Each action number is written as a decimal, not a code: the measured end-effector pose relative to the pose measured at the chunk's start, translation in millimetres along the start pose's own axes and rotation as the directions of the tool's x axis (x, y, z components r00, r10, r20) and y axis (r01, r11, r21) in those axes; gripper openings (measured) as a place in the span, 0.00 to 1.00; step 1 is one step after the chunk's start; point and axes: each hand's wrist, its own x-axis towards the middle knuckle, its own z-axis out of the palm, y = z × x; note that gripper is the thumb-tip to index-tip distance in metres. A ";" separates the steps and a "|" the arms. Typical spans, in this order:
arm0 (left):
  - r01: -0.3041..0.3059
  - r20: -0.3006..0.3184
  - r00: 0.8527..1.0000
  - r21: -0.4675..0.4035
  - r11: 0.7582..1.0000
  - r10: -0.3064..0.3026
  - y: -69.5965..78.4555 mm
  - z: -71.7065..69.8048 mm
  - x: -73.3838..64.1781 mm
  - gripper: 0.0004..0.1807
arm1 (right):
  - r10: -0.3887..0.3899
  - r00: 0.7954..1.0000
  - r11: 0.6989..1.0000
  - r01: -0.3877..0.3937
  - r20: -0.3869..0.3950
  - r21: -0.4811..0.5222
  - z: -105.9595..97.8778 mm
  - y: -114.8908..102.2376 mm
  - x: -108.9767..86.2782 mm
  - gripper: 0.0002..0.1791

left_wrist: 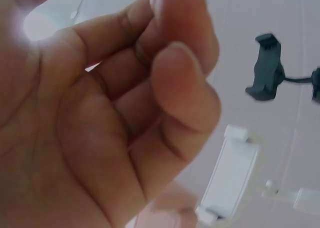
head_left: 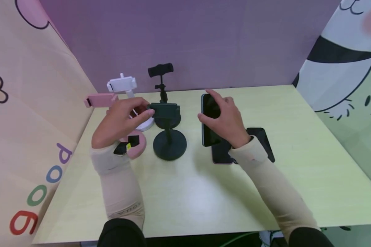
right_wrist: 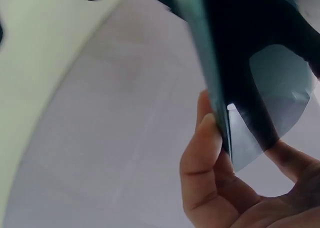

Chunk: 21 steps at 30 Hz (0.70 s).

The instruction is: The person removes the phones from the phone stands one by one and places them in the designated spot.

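In the head view my left hand (head_left: 120, 120) pinches the left end of the clamp on a dark green phone stand (head_left: 170, 145) with a round base. The left wrist view shows curled fingers (left_wrist: 185, 88), with that stand almost out of sight. My right hand (head_left: 228, 120) grips a smartphone (head_left: 208, 120) by its edges, to the right of the stand and apart from it. The phone is raised above the table, its dark glossy screen (right_wrist: 240, 63) seen close up in the right wrist view.
Behind and left stand a black phone stand (head_left: 161, 71), a white one (head_left: 122, 84) and a pink one (head_left: 101, 100). Two more dark phones lie on the table, one (head_left: 221, 154) partly beneath the right hand, the other (head_left: 262, 137) beside the right wrist. A purple backdrop (head_left: 188, 44) borders the table.
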 end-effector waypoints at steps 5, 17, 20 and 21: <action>0.066 -0.018 0.998 0.012 0.998 -0.066 -5.2 -6.7 -5.9 0.16 | 0.100 0.990 0.990 -0.089 0.098 -0.112 28.9 16.2 8.8 0.40; 0.122 -0.022 0.992 0.023 0.992 -0.122 -7.1 -12.4 -11.4 0.19 | 0.217 0.943 0.927 -0.117 0.253 -0.356 85.7 25.1 18.3 0.44; 0.108 -0.019 0.994 0.013 0.994 -0.108 -5.7 -11.3 -9.9 0.18 | 0.215 0.938 0.901 -0.084 0.271 -0.425 93.9 24.0 16.9 0.44; 0.103 -0.019 0.994 0.010 0.995 -0.103 -5.4 -10.9 -9.4 0.18 | 0.214 0.937 0.892 -0.072 0.275 -0.447 96.1 24.1 16.3 0.43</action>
